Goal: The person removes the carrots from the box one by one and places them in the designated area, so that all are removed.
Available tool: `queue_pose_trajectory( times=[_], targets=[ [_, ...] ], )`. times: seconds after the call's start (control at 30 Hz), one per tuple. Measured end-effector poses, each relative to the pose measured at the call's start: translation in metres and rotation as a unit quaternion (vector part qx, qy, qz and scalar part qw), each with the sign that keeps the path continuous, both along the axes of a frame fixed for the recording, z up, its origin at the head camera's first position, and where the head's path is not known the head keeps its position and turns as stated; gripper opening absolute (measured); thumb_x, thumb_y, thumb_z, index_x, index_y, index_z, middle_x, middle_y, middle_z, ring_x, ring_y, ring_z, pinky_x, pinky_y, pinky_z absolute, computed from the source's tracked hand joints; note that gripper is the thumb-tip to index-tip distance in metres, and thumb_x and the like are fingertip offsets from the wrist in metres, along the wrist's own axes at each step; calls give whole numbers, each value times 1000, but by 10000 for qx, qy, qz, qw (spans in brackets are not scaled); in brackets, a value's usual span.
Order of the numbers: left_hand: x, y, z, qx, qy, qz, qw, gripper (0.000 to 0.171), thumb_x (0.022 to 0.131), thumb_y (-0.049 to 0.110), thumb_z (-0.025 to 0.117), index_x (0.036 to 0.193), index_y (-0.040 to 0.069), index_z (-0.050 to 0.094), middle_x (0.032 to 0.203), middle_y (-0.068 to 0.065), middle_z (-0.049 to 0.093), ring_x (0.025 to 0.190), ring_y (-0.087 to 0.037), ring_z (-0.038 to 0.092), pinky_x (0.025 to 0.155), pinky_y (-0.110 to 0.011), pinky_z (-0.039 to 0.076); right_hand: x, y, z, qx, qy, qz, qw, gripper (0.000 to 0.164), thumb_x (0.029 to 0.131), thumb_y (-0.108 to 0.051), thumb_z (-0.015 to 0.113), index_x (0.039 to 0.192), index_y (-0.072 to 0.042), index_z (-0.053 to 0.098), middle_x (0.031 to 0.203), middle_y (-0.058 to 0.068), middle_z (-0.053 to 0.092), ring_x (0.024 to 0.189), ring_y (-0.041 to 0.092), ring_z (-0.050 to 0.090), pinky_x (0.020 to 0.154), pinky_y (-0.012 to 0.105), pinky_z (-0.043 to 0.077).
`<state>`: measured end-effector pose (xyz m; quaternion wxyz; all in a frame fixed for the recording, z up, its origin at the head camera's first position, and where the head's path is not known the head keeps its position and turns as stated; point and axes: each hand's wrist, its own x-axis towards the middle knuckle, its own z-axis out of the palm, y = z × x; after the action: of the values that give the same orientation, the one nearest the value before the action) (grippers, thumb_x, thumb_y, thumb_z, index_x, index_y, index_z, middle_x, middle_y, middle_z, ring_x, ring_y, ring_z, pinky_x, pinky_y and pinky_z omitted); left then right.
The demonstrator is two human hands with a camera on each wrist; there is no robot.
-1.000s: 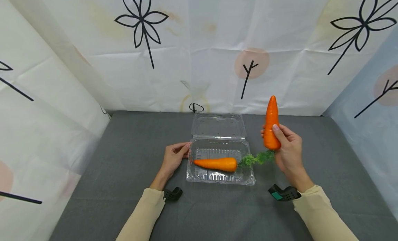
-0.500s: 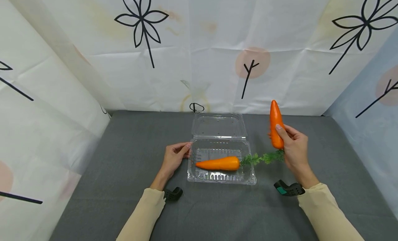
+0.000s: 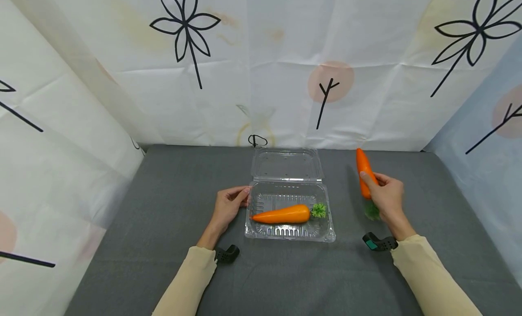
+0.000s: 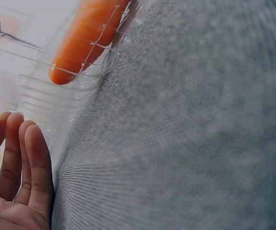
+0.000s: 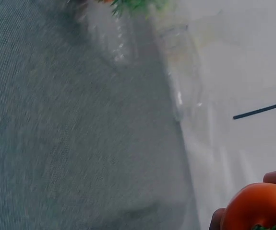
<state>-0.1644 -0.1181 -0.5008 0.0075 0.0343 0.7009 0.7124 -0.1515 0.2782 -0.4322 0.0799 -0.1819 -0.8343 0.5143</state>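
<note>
My right hand (image 3: 389, 196) grips an orange carrot (image 3: 363, 164) over the right side of the table, tip pointing away and its green leafy top (image 3: 371, 210) hanging below. In the right wrist view the carrot's thick end (image 5: 258, 208) shows between fingertips. A clear plastic clamshell container (image 3: 261, 232) lies with its lid (image 3: 287, 164) folded back. Inside rests a second carrot (image 3: 281, 214), tip to the left, its short green tuft (image 3: 319, 210) within the right wall. My left hand (image 3: 230, 207) pinches the container's left rim; its fingers (image 4: 37, 153) stand beside the clear wall.
A grey cloth (image 3: 175, 193) covers the table. White sheets (image 3: 228, 80) printed with flowers and trees stand behind and on both sides. Each wrist wears a dark strap with a camera mount (image 3: 379, 242).
The right hand's carrot has moved down and slightly right. Its leaves have come away from the boxed carrot's tuft, which has shrunk back inside the container. The left hand stays put.
</note>
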Motion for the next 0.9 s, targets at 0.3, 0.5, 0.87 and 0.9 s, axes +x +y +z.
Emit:
queue_pose_trajectory(
  times=[0.3, 0.5, 0.87, 0.9],
  targets=[
    [1, 0, 2, -2, -99, -45, 9999, 23, 100, 5, 65, 116, -9, 72, 93, -24, 70, 71, -9, 67, 68, -22, 60, -4, 20, -13, 958, -221, -60, 9951, 67, 97, -48, 64, 137, 6, 60, 125, 29, 63, 81, 12, 59, 58, 11, 48],
    [0, 0, 1, -9, -163, -2, 9999, 22, 100, 5, 65, 116, -9, 72, 96, -25, 71, 72, -10, 66, 68, -23, 60, -2, 45, -17, 1694, -270, 18, 9852, 67, 97, -46, 65, 135, 9, 60, 122, 33, 63, 92, 36, 61, 56, 19, 45],
    [0, 0, 1, -22, -139, 18, 9999, 22, 100, 6, 65, 115, -9, 72, 95, -26, 71, 71, -9, 67, 68, -22, 60, -2, 85, -23, 2557, -503, 150, 9653, 62, 99, -35, 63, 130, 18, 57, 120, 41, 58, 91, 50, 53, 67, 46, 42],
    [0, 0, 1, -26, -140, 17, 9999, 22, 100, 5, 65, 116, -9, 72, 95, -26, 71, 71, -9, 67, 68, -22, 60, -2, 87, -23, 2589, -543, 143, 9643, 62, 98, -35, 63, 130, 18, 57, 120, 41, 58, 91, 50, 53, 67, 46, 41]
  ],
)
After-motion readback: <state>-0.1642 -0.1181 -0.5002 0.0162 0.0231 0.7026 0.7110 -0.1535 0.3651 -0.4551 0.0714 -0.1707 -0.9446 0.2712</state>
